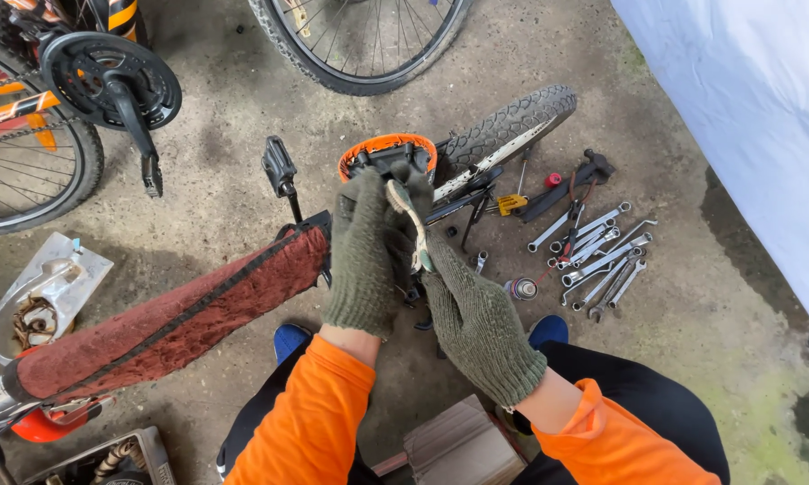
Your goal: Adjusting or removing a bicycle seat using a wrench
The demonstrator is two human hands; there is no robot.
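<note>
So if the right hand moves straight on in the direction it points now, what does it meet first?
The right hand points up and slightly left, gripping a light-coloured tool. Straight ahead it would probably first meet the left hand, then the orange-rimmed bicycle part. Depth is unclear from this view.

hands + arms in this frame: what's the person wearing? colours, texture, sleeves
Both hands wear dark olive-green knitted work gloves with ribbed cuffs at the wrist: left hand, right hand. The knit looks coarse and a little worn. Both arms are in bright orange long sleeves, ending just short of the glove cuffs. No markings or logos visible on either.
</note>
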